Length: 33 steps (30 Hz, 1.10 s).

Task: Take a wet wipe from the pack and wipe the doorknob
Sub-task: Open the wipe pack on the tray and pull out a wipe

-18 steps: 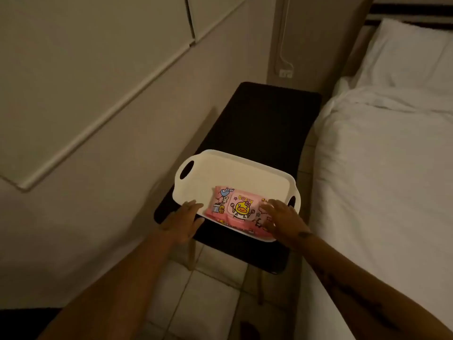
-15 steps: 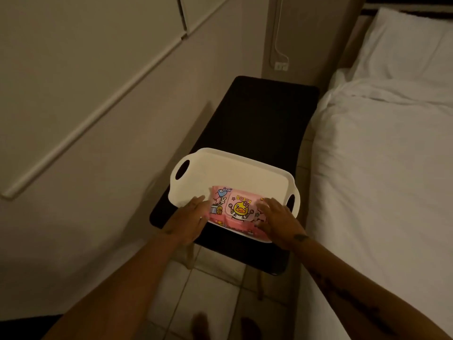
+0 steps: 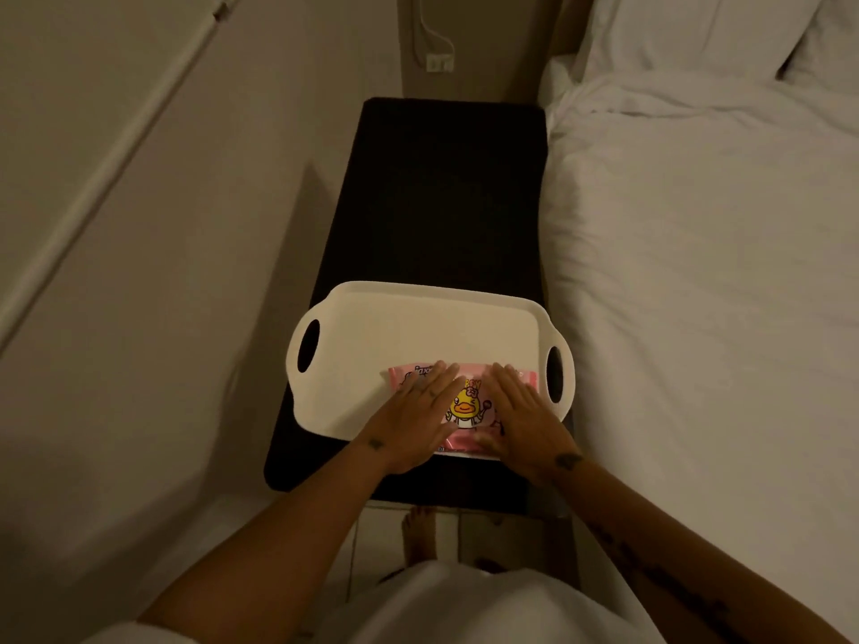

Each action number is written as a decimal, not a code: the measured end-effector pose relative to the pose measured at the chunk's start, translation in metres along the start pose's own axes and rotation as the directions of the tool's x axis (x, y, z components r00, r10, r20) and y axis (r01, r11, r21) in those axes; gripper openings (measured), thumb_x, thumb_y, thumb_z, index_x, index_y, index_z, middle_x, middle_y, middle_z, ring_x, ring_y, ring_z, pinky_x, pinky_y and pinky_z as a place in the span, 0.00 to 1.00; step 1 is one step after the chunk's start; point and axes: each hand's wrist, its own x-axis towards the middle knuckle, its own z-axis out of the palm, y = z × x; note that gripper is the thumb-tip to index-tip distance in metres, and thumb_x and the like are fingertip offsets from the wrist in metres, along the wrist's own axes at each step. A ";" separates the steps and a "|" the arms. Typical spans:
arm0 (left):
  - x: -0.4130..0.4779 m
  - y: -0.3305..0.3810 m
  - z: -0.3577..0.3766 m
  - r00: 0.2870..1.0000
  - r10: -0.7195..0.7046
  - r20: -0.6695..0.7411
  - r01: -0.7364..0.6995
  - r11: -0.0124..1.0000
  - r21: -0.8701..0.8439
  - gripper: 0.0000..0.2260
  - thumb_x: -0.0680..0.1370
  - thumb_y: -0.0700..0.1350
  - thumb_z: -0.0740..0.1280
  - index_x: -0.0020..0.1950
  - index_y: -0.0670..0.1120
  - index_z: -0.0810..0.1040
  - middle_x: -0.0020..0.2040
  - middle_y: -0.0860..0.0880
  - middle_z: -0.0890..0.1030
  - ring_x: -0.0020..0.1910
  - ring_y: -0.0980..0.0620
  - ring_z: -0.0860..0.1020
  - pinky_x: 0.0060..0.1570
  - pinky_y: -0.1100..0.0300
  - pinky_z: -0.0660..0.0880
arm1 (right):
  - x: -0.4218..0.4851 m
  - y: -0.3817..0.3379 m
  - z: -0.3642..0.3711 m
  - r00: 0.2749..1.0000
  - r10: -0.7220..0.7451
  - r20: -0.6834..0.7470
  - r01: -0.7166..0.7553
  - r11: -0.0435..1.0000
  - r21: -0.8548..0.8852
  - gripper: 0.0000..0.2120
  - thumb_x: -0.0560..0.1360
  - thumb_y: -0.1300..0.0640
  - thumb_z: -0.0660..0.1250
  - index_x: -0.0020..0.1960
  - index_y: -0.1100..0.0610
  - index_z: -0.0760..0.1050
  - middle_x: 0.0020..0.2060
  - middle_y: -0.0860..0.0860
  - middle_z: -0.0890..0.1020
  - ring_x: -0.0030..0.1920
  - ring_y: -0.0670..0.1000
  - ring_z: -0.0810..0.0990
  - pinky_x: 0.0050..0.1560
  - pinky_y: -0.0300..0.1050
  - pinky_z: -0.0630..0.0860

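Observation:
A pink wet-wipe pack (image 3: 466, 406) with a yellow duck print lies in the near right part of a white two-handled tray (image 3: 418, 327). My left hand (image 3: 413, 418) rests flat on the pack's left half, fingers stretched out. Flat on the right half lies my right hand (image 3: 525, 420). Neither hand is closed around the pack. Only the duck strip between the hands and the pack's far edge show. No doorknob is in view.
The tray sits on the near end of a dark narrow bench (image 3: 446, 188). A wall (image 3: 162, 271) runs along the left. A bed with white bedding (image 3: 706, 271) presses against the bench's right side. My bare feet (image 3: 418, 532) stand on the tiled floor.
I have stepped closer and now look straight down. Both hands slid from the pack's near corners onto its top and lie flat there.

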 end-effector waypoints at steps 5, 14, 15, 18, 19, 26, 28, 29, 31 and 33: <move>0.009 -0.018 0.015 0.996 0.087 0.023 -0.087 0.996 0.015 0.33 0.71 0.62 0.38 0.71 0.48 0.34 0.71 0.51 0.33 0.71 0.52 0.32 0.70 0.56 0.34 | 0.000 0.000 0.016 0.997 0.071 -0.018 -0.070 0.997 0.005 0.48 0.61 0.23 0.32 0.69 0.53 0.32 0.70 0.51 0.37 0.70 0.51 0.35 0.67 0.46 0.35; 0.011 -0.024 0.018 0.996 0.084 -0.018 -0.085 0.994 -0.061 0.33 0.72 0.62 0.43 0.68 0.47 0.31 0.71 0.50 0.32 0.70 0.52 0.31 0.68 0.58 0.32 | 0.002 0.003 0.022 0.994 0.104 -0.036 -0.105 0.995 -0.006 0.47 0.64 0.23 0.33 0.71 0.55 0.34 0.72 0.54 0.38 0.71 0.54 0.34 0.69 0.48 0.35; 0.013 -0.022 0.017 0.996 0.080 -0.026 -0.081 0.995 -0.058 0.34 0.72 0.61 0.44 0.69 0.47 0.32 0.71 0.50 0.33 0.70 0.51 0.31 0.67 0.57 0.31 | 0.003 0.004 0.022 0.994 0.099 -0.038 -0.100 0.995 -0.014 0.47 0.65 0.24 0.34 0.71 0.56 0.35 0.72 0.55 0.39 0.71 0.55 0.35 0.69 0.49 0.36; 0.017 -0.019 0.020 0.992 0.082 -0.095 -0.086 0.996 -0.038 0.35 0.73 0.61 0.48 0.72 0.44 0.40 0.73 0.49 0.39 0.71 0.46 0.35 0.67 0.49 0.33 | 0.003 0.006 0.023 0.993 0.094 -0.066 -0.096 0.995 -0.025 0.45 0.70 0.26 0.39 0.73 0.59 0.41 0.72 0.57 0.48 0.72 0.59 0.46 0.68 0.58 0.44; 0.017 -0.019 0.021 0.991 0.078 -0.106 -0.083 0.996 -0.040 0.35 0.73 0.61 0.49 0.73 0.44 0.41 0.73 0.49 0.40 0.72 0.46 0.37 0.68 0.48 0.34 | 0.003 0.006 0.024 0.993 0.097 -0.069 -0.100 0.995 -0.031 0.44 0.71 0.27 0.40 0.73 0.59 0.42 0.72 0.58 0.50 0.72 0.60 0.48 0.67 0.60 0.46; 0.022 -0.013 0.027 0.996 -0.051 -0.080 0.035 0.980 -0.194 0.41 0.68 0.69 0.43 0.74 0.47 0.43 0.77 0.51 0.45 0.72 0.58 0.37 0.69 0.60 0.36 | 0.003 0.004 0.029 0.987 0.115 -0.113 -0.123 0.991 -0.062 0.42 0.73 0.30 0.41 0.72 0.63 0.50 0.72 0.61 0.57 0.71 0.61 0.54 0.70 0.50 0.43; 0.021 -0.011 0.029 0.995 -0.062 -0.076 0.045 0.976 -0.213 0.41 0.68 0.69 0.43 0.74 0.47 0.43 0.77 0.51 0.45 0.72 0.58 0.37 0.69 0.61 0.36 | 0.001 0.005 0.030 0.986 0.126 -0.109 -0.133 0.989 -0.058 0.42 0.73 0.30 0.41 0.72 0.63 0.51 0.71 0.62 0.58 0.71 0.62 0.56 0.70 0.49 0.43; 0.021 -0.011 0.030 0.995 -0.065 -0.071 0.049 0.975 -0.216 0.42 0.67 0.70 0.42 0.74 0.47 0.43 0.76 0.51 0.45 0.72 0.57 0.38 0.69 0.60 0.36 | 0.001 0.005 0.030 0.985 0.131 -0.112 -0.138 0.989 -0.057 0.42 0.73 0.30 0.41 0.72 0.63 0.51 0.71 0.62 0.58 0.71 0.62 0.56 0.70 0.50 0.44; 0.022 -0.010 0.029 0.995 -0.071 -0.069 0.053 0.971 -0.232 0.45 0.65 0.73 0.40 0.74 0.47 0.42 0.76 0.52 0.43 0.72 0.57 0.38 0.69 0.60 0.36 | 0.001 0.007 0.031 0.982 0.138 -0.128 -0.146 0.987 -0.060 0.42 0.74 0.31 0.40 0.72 0.64 0.52 0.71 0.62 0.60 0.70 0.61 0.57 0.71 0.53 0.47; 0.024 -0.010 0.027 0.995 -0.080 -0.059 0.064 0.969 -0.240 0.46 0.64 0.75 0.38 0.74 0.47 0.42 0.74 0.54 0.41 0.72 0.57 0.38 0.69 0.60 0.35 | 0.002 0.008 0.031 0.980 0.141 -0.142 -0.153 0.985 -0.079 0.42 0.74 0.31 0.39 0.71 0.65 0.54 0.70 0.62 0.60 0.70 0.61 0.59 0.71 0.57 0.53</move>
